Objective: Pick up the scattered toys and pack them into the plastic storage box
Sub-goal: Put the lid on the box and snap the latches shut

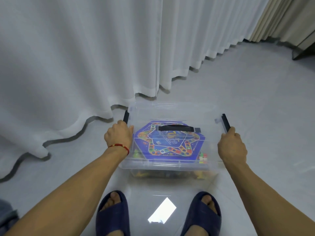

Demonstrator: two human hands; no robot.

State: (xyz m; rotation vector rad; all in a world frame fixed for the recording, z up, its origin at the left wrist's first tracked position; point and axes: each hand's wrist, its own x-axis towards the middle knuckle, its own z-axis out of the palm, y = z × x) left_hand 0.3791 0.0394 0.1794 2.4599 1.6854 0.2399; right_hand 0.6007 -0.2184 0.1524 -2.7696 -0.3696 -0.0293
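Note:
A clear plastic storage box [170,165] stands on the floor in front of me with its transparent lid on and a black carry handle [176,128] on top. Through the lid I see a blue hexagonal game board [168,143], a colourful cube [203,157] at the right and small toys at the bottom. My left hand [118,135] grips the black side latch [126,116] on the box's left. My right hand [231,147] grips the black latch [225,123] on the right, which stands flipped outward.
White curtains [85,57] hang down to the floor just behind and left of the box. My feet in dark blue slippers [112,213] stand close in front of it. Grey tiled floor [255,99] stretches to the right, with dark furniture [303,51] at the far right corner.

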